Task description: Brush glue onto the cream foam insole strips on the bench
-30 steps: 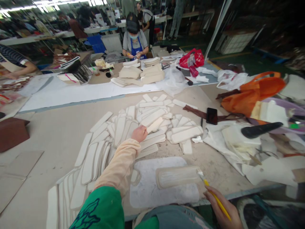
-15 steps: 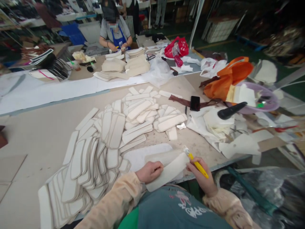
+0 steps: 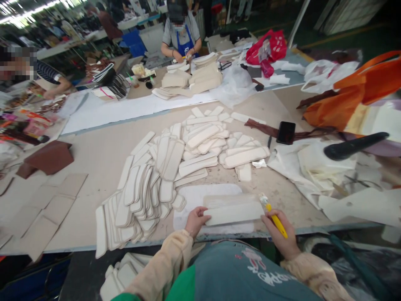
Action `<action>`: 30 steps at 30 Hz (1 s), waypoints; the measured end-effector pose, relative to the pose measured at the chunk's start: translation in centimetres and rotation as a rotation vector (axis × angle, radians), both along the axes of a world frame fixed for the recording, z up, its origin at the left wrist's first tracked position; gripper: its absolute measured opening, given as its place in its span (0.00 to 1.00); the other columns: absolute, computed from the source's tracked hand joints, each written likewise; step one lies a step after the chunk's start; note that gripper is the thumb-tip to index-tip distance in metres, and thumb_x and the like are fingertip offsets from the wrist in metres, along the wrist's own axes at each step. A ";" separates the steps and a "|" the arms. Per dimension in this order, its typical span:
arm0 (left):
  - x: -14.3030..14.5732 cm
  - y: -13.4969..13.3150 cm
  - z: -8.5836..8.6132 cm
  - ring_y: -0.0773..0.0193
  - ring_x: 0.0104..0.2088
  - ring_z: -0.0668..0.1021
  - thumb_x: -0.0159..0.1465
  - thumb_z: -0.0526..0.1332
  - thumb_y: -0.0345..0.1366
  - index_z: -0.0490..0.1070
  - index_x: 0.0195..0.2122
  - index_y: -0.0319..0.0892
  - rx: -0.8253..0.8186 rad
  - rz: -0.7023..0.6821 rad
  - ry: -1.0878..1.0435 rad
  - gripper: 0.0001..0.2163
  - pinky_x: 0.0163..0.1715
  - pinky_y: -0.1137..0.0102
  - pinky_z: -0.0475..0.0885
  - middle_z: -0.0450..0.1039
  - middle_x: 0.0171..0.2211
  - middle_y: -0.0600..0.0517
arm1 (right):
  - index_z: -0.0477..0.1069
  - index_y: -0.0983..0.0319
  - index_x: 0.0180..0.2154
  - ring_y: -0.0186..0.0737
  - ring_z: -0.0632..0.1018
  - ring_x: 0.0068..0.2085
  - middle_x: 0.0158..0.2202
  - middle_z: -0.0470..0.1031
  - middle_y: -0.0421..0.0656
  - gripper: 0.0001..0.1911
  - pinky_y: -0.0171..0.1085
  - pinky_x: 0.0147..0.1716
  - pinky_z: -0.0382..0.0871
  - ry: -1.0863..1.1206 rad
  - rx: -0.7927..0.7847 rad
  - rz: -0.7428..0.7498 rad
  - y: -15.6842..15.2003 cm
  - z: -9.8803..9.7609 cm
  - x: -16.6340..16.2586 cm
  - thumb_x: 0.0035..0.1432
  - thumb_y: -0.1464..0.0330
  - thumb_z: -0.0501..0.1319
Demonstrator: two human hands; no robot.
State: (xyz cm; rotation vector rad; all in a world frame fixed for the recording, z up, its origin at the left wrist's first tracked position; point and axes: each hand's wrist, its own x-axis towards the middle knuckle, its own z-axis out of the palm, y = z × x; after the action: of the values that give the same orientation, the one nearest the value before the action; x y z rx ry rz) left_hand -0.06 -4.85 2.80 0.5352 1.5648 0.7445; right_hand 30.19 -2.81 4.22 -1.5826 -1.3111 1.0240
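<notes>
Well left of the left fingers lies a folded brown leather-like piece [image 3: 52,159]; nearer them spreads an overlapping heap of off-white, round-cornered flat strips [image 3: 138,196], with more pale strips [image 3: 123,274] lower down beside the forearm. The left hand [image 3: 196,221] pinches the left end of a single off-white strip [image 3: 234,214] between thumb and fingertips. Just beyond the fingers, that strip partly covers a beige strip [image 3: 230,200] on a white sheet [image 3: 184,196]; whether the two are touching I cannot tell. The right hand's thumb and forefinger pinch the right end, while a yellow-handled brush [image 3: 278,223] is gripped in the same hand. This pair looks roughly lined up but not yet finished; the large heap suggests many remain, though which strips are done is unclear.
</notes>
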 end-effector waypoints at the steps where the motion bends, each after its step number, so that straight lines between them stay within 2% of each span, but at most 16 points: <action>1: 0.2 0.7 -0.5 0.69 0.23 0.72 0.44 0.69 0.39 0.66 0.36 0.40 0.020 0.017 0.113 0.20 0.23 0.75 0.65 0.69 0.22 0.57 | 0.63 0.58 0.33 0.36 0.71 0.31 0.30 0.67 0.38 0.10 0.34 0.33 0.67 -0.034 0.005 0.010 0.4 -0.3 -0.1 0.52 0.61 0.61; 3: 0.4 1.8 -1.4 0.70 0.22 0.71 0.46 0.68 0.35 0.64 0.35 0.41 0.051 0.007 0.320 0.16 0.23 0.75 0.65 0.66 0.19 0.60 | 0.63 0.59 0.33 0.35 0.71 0.29 0.28 0.67 0.37 0.10 0.33 0.30 0.67 -0.111 0.011 0.027 1.0 -0.9 -0.1 0.53 0.60 0.60; 5: 0.6 2.7 -2.0 0.70 0.23 0.72 0.48 0.67 0.34 0.63 0.34 0.42 0.064 -0.047 0.461 0.15 0.26 0.75 0.65 0.67 0.20 0.60 | 0.63 0.59 0.33 0.34 0.71 0.28 0.28 0.67 0.37 0.10 0.32 0.29 0.66 -0.184 0.021 0.043 1.5 -1.5 -0.1 0.54 0.60 0.59; 11: 0.8 3.6 -2.1 0.66 0.28 0.75 0.50 0.68 0.41 0.62 0.37 0.43 0.010 -0.248 0.707 0.18 0.29 0.73 0.64 0.72 0.25 0.57 | 0.63 0.59 0.33 0.35 0.72 0.27 0.26 0.68 0.37 0.10 0.33 0.29 0.66 -0.336 0.059 0.087 2.0 -2.6 0.4 0.55 0.59 0.57; 20: 0.7 3.7 -2.1 0.64 0.30 0.75 0.51 0.67 0.42 0.63 0.39 0.43 -0.009 -0.314 0.786 0.19 0.30 0.72 0.62 0.72 0.26 0.56 | 0.63 0.59 0.34 0.36 0.72 0.25 0.25 0.69 0.37 0.11 0.34 0.28 0.66 -0.423 0.066 0.124 1.7 -3.5 0.5 0.57 0.58 0.56; 30: 0.6 3.8 -1.8 0.66 0.29 0.74 0.54 0.64 0.45 0.67 0.45 0.45 0.005 -0.420 0.804 0.19 0.29 0.73 0.61 0.71 0.25 0.57 | 0.64 0.59 0.35 0.37 0.73 0.26 0.25 0.70 0.38 0.11 0.35 0.28 0.67 -0.473 0.075 0.112 1.9 -3.9 0.6 0.57 0.58 0.55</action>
State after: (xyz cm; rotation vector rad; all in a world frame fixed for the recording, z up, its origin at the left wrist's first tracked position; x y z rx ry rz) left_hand 0.53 -1.03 0.97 1.2245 2.0727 0.1985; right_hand 30.77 -0.91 0.32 -1.7744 -1.7490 0.6735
